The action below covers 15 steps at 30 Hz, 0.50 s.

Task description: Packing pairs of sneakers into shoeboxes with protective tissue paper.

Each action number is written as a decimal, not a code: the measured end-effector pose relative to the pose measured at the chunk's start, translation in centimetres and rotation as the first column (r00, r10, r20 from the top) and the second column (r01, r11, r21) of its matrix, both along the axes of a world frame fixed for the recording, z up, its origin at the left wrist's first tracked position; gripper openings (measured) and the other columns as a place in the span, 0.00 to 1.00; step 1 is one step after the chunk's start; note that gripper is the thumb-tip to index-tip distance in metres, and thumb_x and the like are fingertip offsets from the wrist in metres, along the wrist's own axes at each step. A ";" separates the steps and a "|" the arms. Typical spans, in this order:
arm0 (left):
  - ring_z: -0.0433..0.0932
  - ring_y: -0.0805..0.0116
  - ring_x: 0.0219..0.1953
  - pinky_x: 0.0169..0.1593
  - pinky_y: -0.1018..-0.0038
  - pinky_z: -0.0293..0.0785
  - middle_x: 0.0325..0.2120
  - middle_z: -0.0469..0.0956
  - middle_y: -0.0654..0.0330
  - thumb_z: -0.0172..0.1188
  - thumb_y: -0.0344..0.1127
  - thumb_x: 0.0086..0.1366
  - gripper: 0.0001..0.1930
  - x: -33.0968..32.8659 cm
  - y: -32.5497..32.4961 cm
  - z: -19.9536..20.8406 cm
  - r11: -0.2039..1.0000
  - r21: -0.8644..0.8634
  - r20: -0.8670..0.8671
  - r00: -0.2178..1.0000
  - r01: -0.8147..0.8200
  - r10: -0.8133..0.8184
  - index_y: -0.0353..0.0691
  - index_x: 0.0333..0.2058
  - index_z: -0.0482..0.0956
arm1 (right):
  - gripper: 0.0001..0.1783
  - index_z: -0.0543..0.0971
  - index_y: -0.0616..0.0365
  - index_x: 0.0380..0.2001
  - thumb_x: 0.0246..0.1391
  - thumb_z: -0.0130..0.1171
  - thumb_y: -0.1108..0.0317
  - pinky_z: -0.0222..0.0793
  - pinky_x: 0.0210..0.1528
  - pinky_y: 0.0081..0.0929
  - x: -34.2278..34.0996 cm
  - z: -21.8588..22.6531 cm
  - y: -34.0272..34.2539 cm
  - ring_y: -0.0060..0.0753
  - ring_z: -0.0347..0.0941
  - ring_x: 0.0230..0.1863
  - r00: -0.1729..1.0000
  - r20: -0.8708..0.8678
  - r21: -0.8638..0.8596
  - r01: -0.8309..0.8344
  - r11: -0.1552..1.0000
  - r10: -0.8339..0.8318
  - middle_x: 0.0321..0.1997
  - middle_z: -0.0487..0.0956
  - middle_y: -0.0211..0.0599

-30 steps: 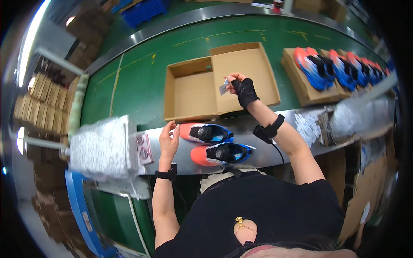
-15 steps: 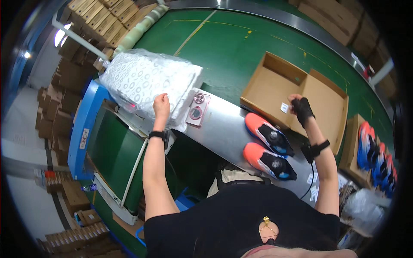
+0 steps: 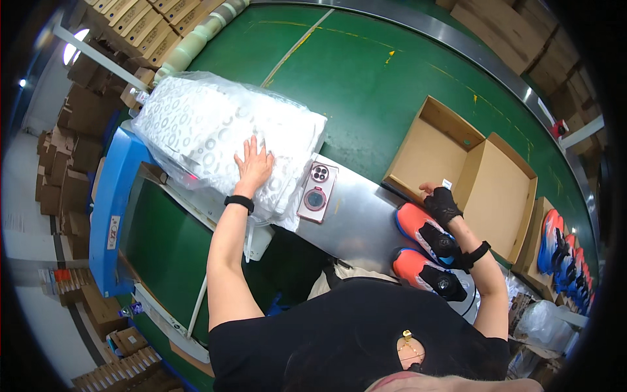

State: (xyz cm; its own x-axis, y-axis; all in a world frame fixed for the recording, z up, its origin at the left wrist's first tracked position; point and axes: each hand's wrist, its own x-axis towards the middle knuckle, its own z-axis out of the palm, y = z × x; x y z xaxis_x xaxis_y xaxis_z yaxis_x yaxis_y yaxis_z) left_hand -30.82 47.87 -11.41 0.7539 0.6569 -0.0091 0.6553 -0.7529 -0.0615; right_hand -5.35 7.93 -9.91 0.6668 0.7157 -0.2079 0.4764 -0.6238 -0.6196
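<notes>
My left hand (image 3: 253, 165) lies flat, fingers spread, on a stack of white patterned wrapping paper in clear plastic (image 3: 209, 124) at the left of the steel bench (image 3: 356, 219). My right hand (image 3: 441, 202), in a black fingerless glove, rests at the near edge of an open cardboard shoe box (image 3: 434, 147), whose lid (image 3: 499, 196) lies flat beside it on the green conveyor (image 3: 353, 72). A small white tag (image 3: 447, 184) sits just above its fingers. Two orange-and-blue shoes (image 3: 424, 232) (image 3: 428, 274) lie on the bench under my right forearm.
A pink phone (image 3: 317, 191) lies on the bench between paper and box. Another open box of orange-and-blue shoes (image 3: 565, 251) stands at the far right. A blue-framed machine with a green belt (image 3: 147, 228) is at the left. Stacks of flat cardboard boxes (image 3: 78, 157) line the left edge.
My head has turned left, bringing the paper stack into the centre. My left hand has settled flat on the paper. My right hand has dropped from inside the box to its near edge.
</notes>
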 end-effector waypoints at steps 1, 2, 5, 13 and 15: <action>0.48 0.49 0.59 0.54 0.44 0.46 0.56 0.50 0.45 0.42 0.50 0.59 0.26 -0.1 0.7 0.3 1.000 0.001 0.002 1.000 0.010 -0.010 0.42 0.52 0.60 | 0.13 0.74 0.62 0.34 0.42 0.49 0.69 0.67 0.34 0.27 0.1 0.0 -0.2 0.34 0.73 0.30 0.997 0.074 0.066 0.002 0.998 -0.007 0.25 0.75 0.43; 0.57 0.49 0.53 0.51 0.50 0.53 0.51 0.58 0.44 0.42 0.47 0.59 0.23 -0.7 1.6 0.7 0.984 -0.160 0.162 0.981 -0.077 0.103 0.40 0.49 0.63 | 0.13 0.74 0.62 0.35 0.42 0.48 0.71 0.67 0.34 0.28 0.1 0.3 -0.1 0.34 0.73 0.30 0.989 0.146 0.131 -0.002 0.991 -0.017 0.26 0.75 0.43; 0.72 0.51 0.32 0.39 0.67 0.67 0.31 0.73 0.45 0.41 0.41 0.62 0.16 -4.1 7.0 4.4 0.989 -0.129 0.479 0.868 -0.078 0.131 0.36 0.39 0.72 | 0.14 0.75 0.62 0.35 0.43 0.47 0.74 0.67 0.37 0.27 -0.4 4.2 0.0 0.34 0.74 0.33 0.963 -0.267 0.150 0.077 0.986 -0.034 0.29 0.76 0.43; 0.70 0.73 0.29 0.33 0.78 0.67 0.28 0.74 0.60 0.38 0.46 0.65 0.22 7.5 -5.4 18.2 0.732 -0.491 0.869 0.327 0.472 0.372 0.30 0.38 0.72 | 0.30 0.65 0.61 0.48 0.40 0.59 0.63 0.64 0.46 0.30 -3.6 9.4 2.7 0.41 0.70 0.42 0.939 -0.097 0.403 -0.267 0.876 0.330 0.46 0.69 0.46; 0.69 0.76 0.32 0.36 0.80 0.66 0.32 0.72 0.62 0.37 0.46 0.65 0.22 11.8 -10.7 17.7 0.589 -0.594 0.804 0.423 0.548 0.417 0.32 0.41 0.71 | 0.43 0.56 0.61 0.54 0.35 0.65 0.58 0.65 0.44 0.30 -5.1 11.1 3.9 0.42 0.69 0.40 0.924 0.008 0.454 -0.343 0.822 0.382 0.51 0.63 0.48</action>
